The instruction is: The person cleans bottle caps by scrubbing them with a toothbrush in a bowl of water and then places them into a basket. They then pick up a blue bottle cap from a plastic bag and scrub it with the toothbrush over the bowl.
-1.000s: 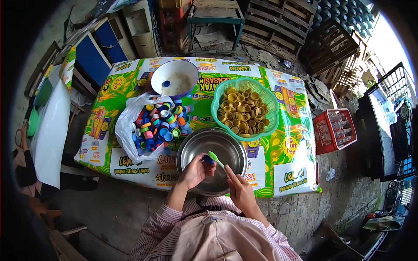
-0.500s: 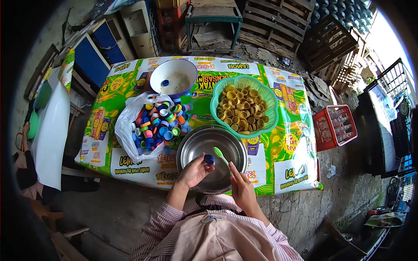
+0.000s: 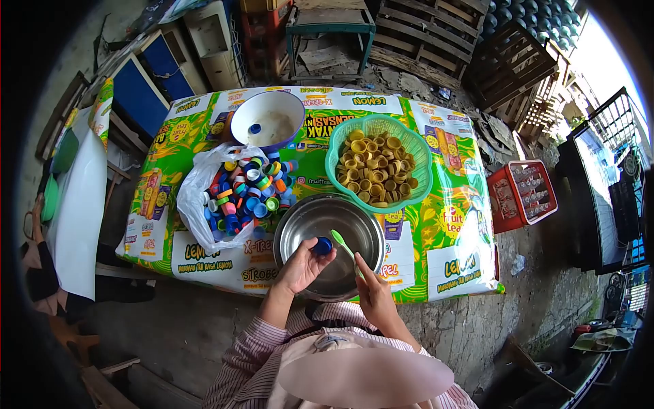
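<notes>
A dark blue bottle cap [image 3: 323, 246] is pinched in the fingers of my left hand [image 3: 300, 270], above the steel bowl [image 3: 281, 228]. My right hand [image 3: 374, 294] grips a green toothbrush [image 3: 345, 247] by its handle, the head close beside the cap. Left of the bowl, a clear plastic bag [image 3: 195, 196] spills many coloured bottle caps [image 3: 253, 194]. Behind them stands a white enamel basin [image 3: 281, 117] with one blue cap [image 3: 255, 128] in it. A green plastic basket [image 3: 424, 160] holds many yellowish caps [image 3: 376, 167], back right of the bowl.
A printed plastic cover lies over the table [image 3: 455, 266]. To the right stands a red crate [image 3: 502, 202] of bottles on the concrete floor. Wooden pallets [image 3: 436, 37] and a stool [image 3: 330, 28] are beyond the table. At far left, another person's arm [image 3: 39, 221] shows.
My left hand has turned the blue cap so more of its round face shows. The toothbrush stays beside it, shifted slightly. The whole view has moved a little.
</notes>
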Available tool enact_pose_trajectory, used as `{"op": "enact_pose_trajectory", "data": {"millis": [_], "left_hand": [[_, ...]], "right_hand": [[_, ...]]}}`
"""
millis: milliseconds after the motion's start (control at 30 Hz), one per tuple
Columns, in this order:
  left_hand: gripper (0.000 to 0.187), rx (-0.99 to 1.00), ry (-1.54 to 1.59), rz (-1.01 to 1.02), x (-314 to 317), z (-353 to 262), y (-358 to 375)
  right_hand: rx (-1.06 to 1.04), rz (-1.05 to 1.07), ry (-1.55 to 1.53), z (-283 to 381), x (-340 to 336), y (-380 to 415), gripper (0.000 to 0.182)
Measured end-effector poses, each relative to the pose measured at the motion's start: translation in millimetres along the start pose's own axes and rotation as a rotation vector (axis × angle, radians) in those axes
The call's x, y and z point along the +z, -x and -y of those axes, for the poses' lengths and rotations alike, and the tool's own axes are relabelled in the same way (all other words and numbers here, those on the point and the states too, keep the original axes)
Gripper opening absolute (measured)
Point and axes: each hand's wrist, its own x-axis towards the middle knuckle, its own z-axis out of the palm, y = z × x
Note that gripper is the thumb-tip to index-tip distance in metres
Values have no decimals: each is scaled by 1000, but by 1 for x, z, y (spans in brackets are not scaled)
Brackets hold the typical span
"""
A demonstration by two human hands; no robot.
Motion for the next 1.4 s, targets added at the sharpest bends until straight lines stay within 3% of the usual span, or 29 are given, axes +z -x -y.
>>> {"op": "enact_pose_trajectory", "data": {"millis": [267, 367, 467, 633, 733, 833, 967, 1100, 1233, 1300, 1367, 1400], "left_hand": [[22, 15, -151, 24, 10, 2, 2], [20, -30, -80, 119, -3, 2, -1], [19, 8, -39, 113, 11, 1, 2], [24, 28, 2, 14, 14, 3, 1], [25, 9, -6, 12, 2, 2, -4], [24, -11, 6, 75, -1, 3, -4], [23, -11, 16, 93, 3, 0, -3], [25, 19, 76, 141, -5, 0, -7], [24, 55, 70, 50, 3, 0, -6], [24, 67, 60, 2, -1, 2, -7], [24, -8, 132, 155, -9, 3, -10], [22, 16, 60, 89, 0, 3, -8]], "right_hand": [[-118, -39, 1, 2, 2, 1, 52], [24, -57, 21, 1, -1, 0, 56], [-121, -79, 24, 4, 0, 2, 55], [-3, -87, 38, 4, -1, -1, 54], [-165, -51, 53, 1, 2, 2, 53], [-53, -98, 38, 1, -1, -1, 54], [-102, -41, 27, 5, 0, 2, 56], [-11, -67, 52, 3, -5, 1, 57], [-64, -23, -2, 7, -2, 1, 56], [18, -27, 19, 6, -3, -1, 55], [-144, -129, 46, 1, 1, -1, 53], [-212, -135, 23, 2, 2, -1, 53]]}}
